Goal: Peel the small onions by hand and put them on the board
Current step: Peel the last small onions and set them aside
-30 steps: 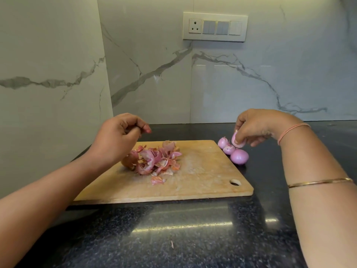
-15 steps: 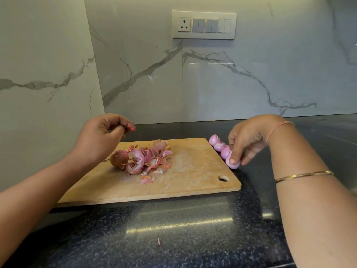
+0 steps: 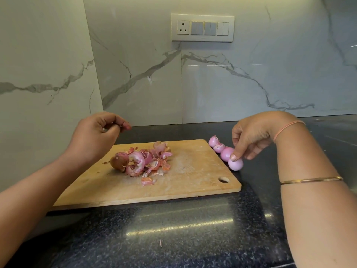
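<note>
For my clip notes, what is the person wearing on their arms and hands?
Both forearms are bare, no sleeves in view. The right arm carries a thin peach thread band at the wrist and a slim gold bangle farther up. The left hand and arm show no jewellery.

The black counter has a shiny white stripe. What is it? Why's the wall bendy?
Head view: the stripe on the counter is glare, light bouncing off polished stone; head view too: the wide-angle lens bows the wall near the edges.

Left hand (image 3: 96,137), right hand (image 3: 251,137) apparently curled
</note>
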Demonstrator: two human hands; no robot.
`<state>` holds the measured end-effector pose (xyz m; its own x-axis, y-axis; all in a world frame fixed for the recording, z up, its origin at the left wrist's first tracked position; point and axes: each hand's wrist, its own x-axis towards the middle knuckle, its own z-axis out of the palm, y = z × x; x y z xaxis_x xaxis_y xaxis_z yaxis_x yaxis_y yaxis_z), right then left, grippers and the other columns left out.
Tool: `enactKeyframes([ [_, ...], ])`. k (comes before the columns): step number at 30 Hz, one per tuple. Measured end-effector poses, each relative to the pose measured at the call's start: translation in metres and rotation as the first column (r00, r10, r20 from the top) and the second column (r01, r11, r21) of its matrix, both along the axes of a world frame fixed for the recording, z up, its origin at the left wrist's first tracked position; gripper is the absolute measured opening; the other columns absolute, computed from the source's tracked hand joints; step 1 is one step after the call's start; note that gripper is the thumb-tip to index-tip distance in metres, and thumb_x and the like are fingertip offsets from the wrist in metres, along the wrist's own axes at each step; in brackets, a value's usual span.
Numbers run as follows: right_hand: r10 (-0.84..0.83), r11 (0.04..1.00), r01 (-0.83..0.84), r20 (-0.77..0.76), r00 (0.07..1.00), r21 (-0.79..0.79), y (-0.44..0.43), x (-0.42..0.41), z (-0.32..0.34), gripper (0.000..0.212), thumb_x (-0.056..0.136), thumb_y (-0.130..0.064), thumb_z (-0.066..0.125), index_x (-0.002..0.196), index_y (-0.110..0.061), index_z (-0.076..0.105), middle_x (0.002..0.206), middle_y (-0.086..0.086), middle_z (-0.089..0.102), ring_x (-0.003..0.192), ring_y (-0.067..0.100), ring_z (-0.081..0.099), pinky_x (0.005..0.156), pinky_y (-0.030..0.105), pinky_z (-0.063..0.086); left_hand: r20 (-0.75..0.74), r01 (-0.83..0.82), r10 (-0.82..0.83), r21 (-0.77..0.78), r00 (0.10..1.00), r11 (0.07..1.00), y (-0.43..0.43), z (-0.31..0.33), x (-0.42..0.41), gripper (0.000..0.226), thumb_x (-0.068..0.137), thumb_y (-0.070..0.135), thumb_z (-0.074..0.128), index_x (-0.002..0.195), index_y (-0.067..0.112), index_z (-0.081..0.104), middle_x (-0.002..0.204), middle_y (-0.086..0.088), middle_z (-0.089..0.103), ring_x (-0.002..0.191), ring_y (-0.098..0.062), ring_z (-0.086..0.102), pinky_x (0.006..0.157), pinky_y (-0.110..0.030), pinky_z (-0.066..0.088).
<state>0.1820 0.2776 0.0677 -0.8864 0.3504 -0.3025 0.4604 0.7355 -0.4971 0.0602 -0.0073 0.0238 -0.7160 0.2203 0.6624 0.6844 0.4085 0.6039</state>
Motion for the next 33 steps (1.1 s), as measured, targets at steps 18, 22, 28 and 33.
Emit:
enactKeyframes([
  [18, 0.079, 0.923, 0.171, -0.603, 0.794, 0.346, -0.051, -0.035, -0.014, 0.034, 0.087, -0.037, 0.063, 0.086, -0.003, 0.062, 0.086, 0.015, 0.066, 0.081, 0.030, 0.060, 0.059, 0.029, 0.037, -0.056, -0.055, 0.044, -0.203, 0.997, 0.978, -0.007, 0.009, 0.000, 0.030, 0.091, 0.004, 0.049, 0.082, 0.026, 0.067, 0.095, -0.001, 0.066, 0.086, -0.023, 0.060, 0.078, -0.039, 0.051],
  [22, 0.220, 0.941, 0.008, -0.630, 0.744, 0.338, -0.091, -0.047, -0.025, 0.026, 0.087, -0.037, 0.063, 0.076, -0.013, 0.061, 0.071, 0.002, 0.060, 0.072, 0.022, 0.056, 0.056, 0.027, 0.036, 0.062, -0.027, 0.052, -0.352, 0.997, 0.936, -0.013, 0.009, -0.005, 0.034, 0.092, 0.008, 0.049, 0.076, 0.034, 0.064, 0.087, -0.002, 0.067, 0.083, -0.026, 0.063, 0.076, -0.042, 0.053],
  [28, 0.366, 0.928, -0.231, -0.597, 0.714, 0.292, -0.138, -0.057, -0.037, 0.022, 0.085, -0.041, 0.064, 0.087, -0.020, 0.060, 0.073, -0.004, 0.062, 0.070, 0.015, 0.059, 0.062, 0.029, 0.045, 0.060, -0.043, 0.072, -0.393, 0.996, 0.919, -0.017, 0.008, -0.014, 0.027, 0.091, 0.009, 0.049, 0.087, 0.026, 0.070, 0.082, -0.005, 0.067, 0.059, -0.021, 0.053, 0.056, -0.030, 0.042],
  [33, 0.489, 0.859, -0.395, -0.294, 0.821, 0.327, -0.158, -0.069, -0.036, 0.063, 0.073, -0.051, 0.074, 0.122, -0.020, 0.052, 0.102, -0.004, 0.057, 0.089, 0.018, 0.058, 0.075, 0.031, 0.048, 0.048, -0.040, 0.066, -0.418, 0.997, 0.908, -0.017, 0.008, -0.014, 0.026, 0.091, 0.010, 0.048, 0.094, 0.024, 0.070, 0.090, -0.002, 0.066, 0.058, -0.016, 0.052, 0.056, -0.027, 0.041],
])
